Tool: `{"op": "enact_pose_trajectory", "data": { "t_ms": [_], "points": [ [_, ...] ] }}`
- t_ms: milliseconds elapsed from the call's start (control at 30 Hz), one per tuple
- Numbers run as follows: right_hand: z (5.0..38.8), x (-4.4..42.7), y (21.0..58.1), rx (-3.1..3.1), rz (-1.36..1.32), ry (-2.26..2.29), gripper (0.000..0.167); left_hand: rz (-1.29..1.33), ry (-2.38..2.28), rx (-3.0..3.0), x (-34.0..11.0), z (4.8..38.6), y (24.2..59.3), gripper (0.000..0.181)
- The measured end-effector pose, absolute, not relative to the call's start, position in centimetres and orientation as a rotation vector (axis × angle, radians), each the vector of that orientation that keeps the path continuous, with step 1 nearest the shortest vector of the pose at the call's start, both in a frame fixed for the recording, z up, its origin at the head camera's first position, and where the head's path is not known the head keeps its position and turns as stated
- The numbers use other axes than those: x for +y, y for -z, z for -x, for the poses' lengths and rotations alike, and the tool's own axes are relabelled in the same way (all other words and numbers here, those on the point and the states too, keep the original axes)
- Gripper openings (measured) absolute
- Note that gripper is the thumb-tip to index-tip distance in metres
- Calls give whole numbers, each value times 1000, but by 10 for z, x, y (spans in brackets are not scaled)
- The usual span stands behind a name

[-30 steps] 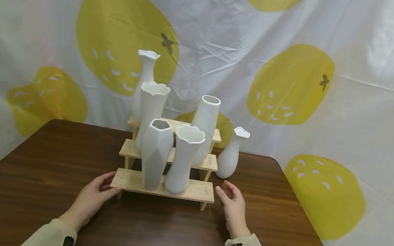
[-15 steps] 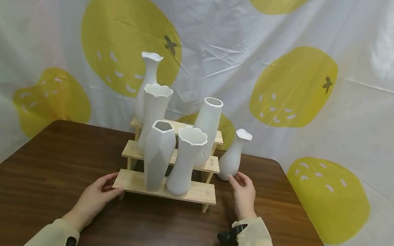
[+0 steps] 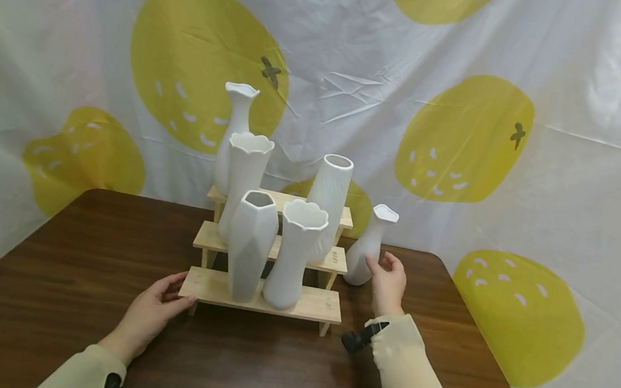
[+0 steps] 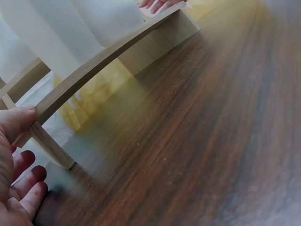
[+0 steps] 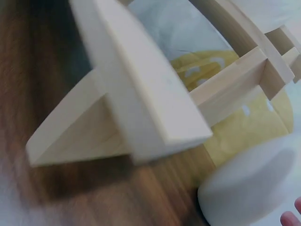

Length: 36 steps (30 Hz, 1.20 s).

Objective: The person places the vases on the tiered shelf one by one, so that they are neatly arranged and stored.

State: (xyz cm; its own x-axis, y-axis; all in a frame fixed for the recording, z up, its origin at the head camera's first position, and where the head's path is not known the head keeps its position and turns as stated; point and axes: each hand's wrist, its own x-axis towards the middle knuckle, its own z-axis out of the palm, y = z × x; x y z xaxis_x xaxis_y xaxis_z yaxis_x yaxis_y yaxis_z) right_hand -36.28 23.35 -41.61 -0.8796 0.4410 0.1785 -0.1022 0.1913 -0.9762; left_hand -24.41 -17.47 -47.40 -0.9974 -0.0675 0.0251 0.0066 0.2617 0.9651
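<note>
A three-tier wooden display stand [image 3: 312, 305] bears several white vases. My left hand [image 3: 151, 309] holds the left end of its lowest shelf, thumb on the front edge; in the left wrist view the thumb [image 4: 19, 120] lies on the plank and the other fingers curl below it. Right of the stand, a slim-necked white vase [image 3: 363, 254] stands on the table. My right hand [image 3: 389, 285] is at its right side, fingers loosely bent. In the right wrist view, fingertips [image 5: 290, 219] show beside the vase's rounded body; contact is unclear.
On the lowest shelf are a faceted vase [image 3: 251, 247] and a scalloped vase [image 3: 294, 257]. Another scalloped vase [image 3: 245, 176], a tapered vase [image 3: 329, 205] and a wavy-rimmed vase [image 3: 234, 132] stand higher. A lemon-print curtain [image 3: 334, 48] hangs behind the brown table [image 3: 251, 361].
My right hand has left the lowest shelf's right end and moved right and forward to the slim-necked vase. My left hand stays at the stand. The head view has shifted slightly.
</note>
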Motion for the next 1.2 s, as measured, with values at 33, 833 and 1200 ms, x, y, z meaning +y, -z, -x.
{"op": "enact_pose_trajectory", "data": {
  "t_ms": [33, 833, 1200],
  "points": [
    [364, 232, 415, -2045, 320, -1738, 61, -59, 1871, -2447, -175, 244, 474, 71],
    [390, 212, 418, -1992, 402, -1849, 69, -28, 1904, -2415, -175, 246, 477, 71],
    [391, 210, 420, -2020, 392, -1801, 68, -45, 1905, -2424, -176, 246, 478, 72]
  ]
}}
